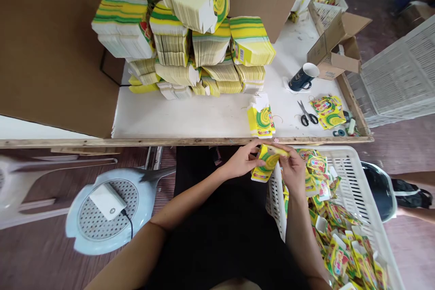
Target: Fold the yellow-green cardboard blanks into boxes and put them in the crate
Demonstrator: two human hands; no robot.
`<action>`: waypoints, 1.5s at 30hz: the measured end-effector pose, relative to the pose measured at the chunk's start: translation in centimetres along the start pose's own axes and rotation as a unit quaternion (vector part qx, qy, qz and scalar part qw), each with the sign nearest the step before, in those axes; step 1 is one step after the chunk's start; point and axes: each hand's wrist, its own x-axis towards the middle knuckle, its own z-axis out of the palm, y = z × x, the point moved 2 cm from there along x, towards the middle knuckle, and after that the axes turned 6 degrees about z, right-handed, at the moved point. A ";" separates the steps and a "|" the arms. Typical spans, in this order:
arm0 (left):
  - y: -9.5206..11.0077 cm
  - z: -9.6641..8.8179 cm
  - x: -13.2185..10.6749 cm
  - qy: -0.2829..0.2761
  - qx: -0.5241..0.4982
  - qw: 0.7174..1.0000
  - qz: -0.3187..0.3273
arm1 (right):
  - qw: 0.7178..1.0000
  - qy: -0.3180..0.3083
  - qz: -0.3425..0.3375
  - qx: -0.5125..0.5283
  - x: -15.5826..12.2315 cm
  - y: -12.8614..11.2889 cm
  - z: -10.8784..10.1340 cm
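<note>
Both hands hold one small yellow and green printed carton (265,164) just below the table's front edge. My left hand (242,161) grips its left side. My right hand (294,167) pinches its upper right flap. A short stack of flat cartons (261,116) of the same print stands on the white table (204,115) right above my hands. A white plastic basket (353,170) at my right holds several folded cartons (340,235).
Large bundles of flat cartons (183,41) are piled at the table's back. Scissors (307,114), a dark mug (303,77), loose cartons (326,111) and an open cardboard box (336,43) lie to the right. A brown cardboard sheet (50,41) stands left. A fan (107,206) lies on the floor.
</note>
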 end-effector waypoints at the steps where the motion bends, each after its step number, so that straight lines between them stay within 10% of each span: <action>1: 0.1 0.0 0.0 0.009 0.007 1.000 0.007 | 1.000 0.000 -0.010 -0.014 0.0 -0.2 -0.3; 9: 1.2 0.8 -0.1 -0.002 0.078 0.997 0.021 | 0.987 -0.075 0.142 0.012 -0.2 -0.1 -0.1; 16: 1.2 0.5 0.3 0.029 -0.026 0.999 -0.010 | 0.988 0.017 0.074 -0.136 -0.5 -0.9 0.5; 24: 0.5 1.9 0.4 0.052 0.012 0.999 -0.006 | 0.998 0.044 0.040 -0.029 -0.6 -0.1 0.0; 29: 0.1 1.0 2.7 0.053 0.232 0.963 0.122 | 0.962 0.208 0.016 -0.179 -0.9 -0.6 -4.2; 32: -0.9 -0.8 4.6 0.073 0.385 0.913 0.116 | 0.954 0.204 0.028 -0.216 -1.0 -0.4 -5.0; 40: -1.1 -0.4 2.0 0.046 0.330 0.915 0.230 | 0.958 0.157 0.206 0.123 -0.1 2.8 0.3; 43: 0.0 0.7 0.5 -0.007 0.264 0.927 0.267 | 0.936 0.188 0.202 0.220 0.1 2.8 1.4; 45: 0.5 0.5 0.4 0.059 0.185 0.951 0.240 | 0.941 0.186 0.174 0.222 -0.1 2.3 1.7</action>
